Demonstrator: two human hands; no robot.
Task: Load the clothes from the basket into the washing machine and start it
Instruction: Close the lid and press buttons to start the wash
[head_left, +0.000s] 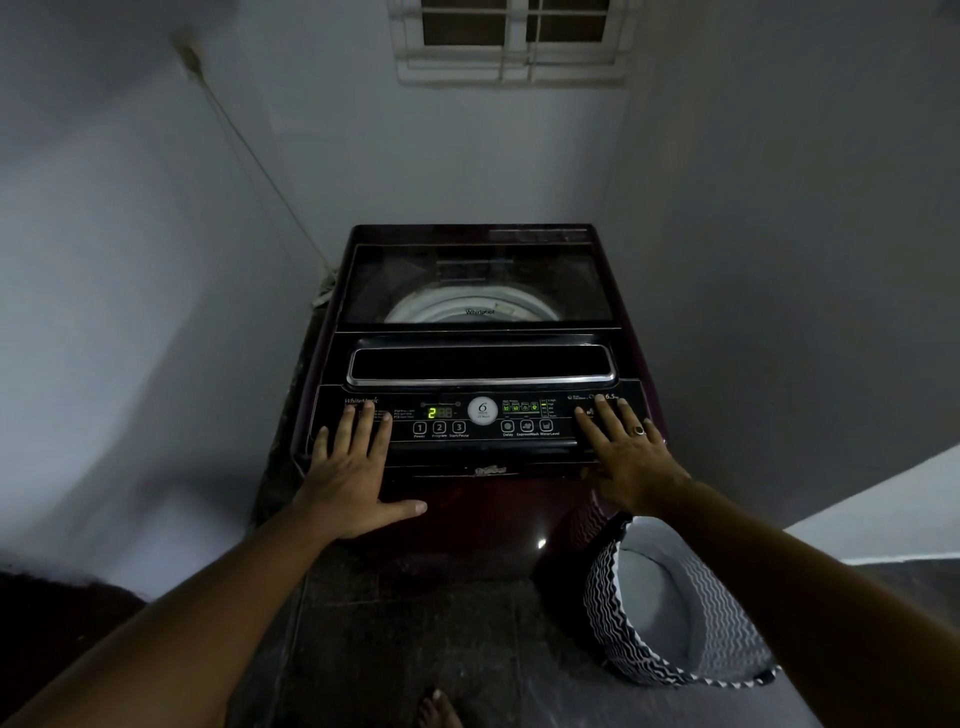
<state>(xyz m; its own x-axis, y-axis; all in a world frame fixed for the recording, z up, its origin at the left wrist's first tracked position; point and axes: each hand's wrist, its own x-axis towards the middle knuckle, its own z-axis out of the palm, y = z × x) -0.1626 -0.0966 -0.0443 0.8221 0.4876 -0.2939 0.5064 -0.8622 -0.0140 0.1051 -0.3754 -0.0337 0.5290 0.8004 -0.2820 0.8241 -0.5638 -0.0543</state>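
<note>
With the basket on the floor by the washing machine looking empty and the lid shut, both the left hand and right hand rest flat, grip open and empty, on the control panel's ends, so loading seems done; next is likely pressing Start/Pause.

dark tiled floor, washing machine, basket

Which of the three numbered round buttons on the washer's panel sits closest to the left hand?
The round button marked 1, labelled Power. It is the leftmost of the three, just right of the left hand; 2 and 3 lie farther right.
</note>
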